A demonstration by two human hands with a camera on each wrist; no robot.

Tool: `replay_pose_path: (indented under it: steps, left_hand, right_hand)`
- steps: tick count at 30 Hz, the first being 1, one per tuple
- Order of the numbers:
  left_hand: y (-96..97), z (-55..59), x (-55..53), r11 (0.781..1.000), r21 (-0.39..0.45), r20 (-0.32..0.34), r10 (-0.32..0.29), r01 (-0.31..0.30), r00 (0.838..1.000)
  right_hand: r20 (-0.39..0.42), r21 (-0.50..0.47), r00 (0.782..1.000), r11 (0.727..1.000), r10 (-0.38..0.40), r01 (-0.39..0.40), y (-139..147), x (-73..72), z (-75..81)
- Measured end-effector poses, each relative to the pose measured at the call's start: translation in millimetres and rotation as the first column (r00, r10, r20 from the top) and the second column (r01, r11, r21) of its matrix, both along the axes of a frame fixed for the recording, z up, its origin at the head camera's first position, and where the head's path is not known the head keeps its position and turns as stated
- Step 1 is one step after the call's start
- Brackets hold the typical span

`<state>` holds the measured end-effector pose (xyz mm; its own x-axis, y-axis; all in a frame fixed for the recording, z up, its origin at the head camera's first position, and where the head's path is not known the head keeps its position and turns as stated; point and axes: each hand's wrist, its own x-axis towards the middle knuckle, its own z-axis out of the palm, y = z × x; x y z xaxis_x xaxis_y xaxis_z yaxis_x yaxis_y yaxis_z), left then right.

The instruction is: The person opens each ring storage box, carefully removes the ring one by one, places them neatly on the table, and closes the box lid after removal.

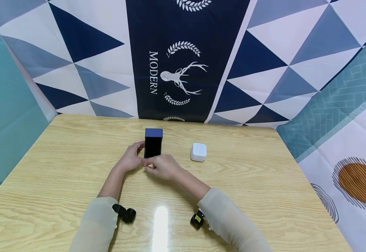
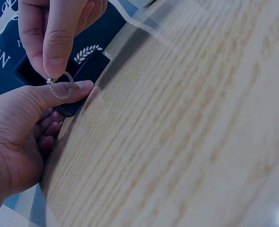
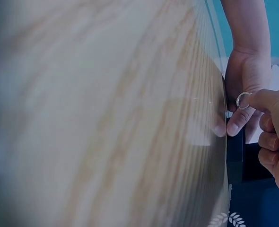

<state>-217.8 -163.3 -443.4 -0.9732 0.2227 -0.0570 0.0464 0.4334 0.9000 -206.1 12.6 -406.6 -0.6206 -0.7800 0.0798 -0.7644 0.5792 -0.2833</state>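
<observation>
A small dark blue ring box (image 1: 153, 133) stands on the wooden table with its lid up. My left hand (image 1: 131, 159) holds it from the left, the thumb along its front and the other fingers round the side. In the left wrist view, a thin silver ring (image 2: 61, 97) with a beaded band hangs from my right hand (image 1: 164, 166), pinched between thumb and forefinger. The ring overlaps the left thumb in that view, close to the front of the box. Much of the box interior is hidden by my right hand in the left wrist view.
To the right of the ring box sits a small white rounded cube (image 1: 198, 152). A patterned cloth (image 1: 176, 77) hangs right behind the table's (image 1: 249, 182) far edge. Black cameras are strapped at both wrists.
</observation>
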Motion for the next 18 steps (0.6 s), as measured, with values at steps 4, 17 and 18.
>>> replay_pose_path:
  steps: [4,17,18]
  left_hand:
    - [-0.1,-1.5,-0.6,1.000,-0.002,0.007,0.007,-0.007,1.000]
    - [2.6,1.3,1.8,0.999,-0.032,0.024,0.029,-0.029,0.999]
    - [2.6,1.4,1.9,0.999,-0.032,0.026,0.030,-0.029,0.999]
  right_hand:
    - [-0.007,0.027,1.000,1.000,-0.007,0.007,-1.7,0.8,-0.2]
    - [-0.029,0.059,1.000,0.998,0.001,0.000,-3.6,1.0,-4.1]
    - [-0.028,0.065,1.000,0.998,0.000,0.001,-3.7,1.1,-4.4]
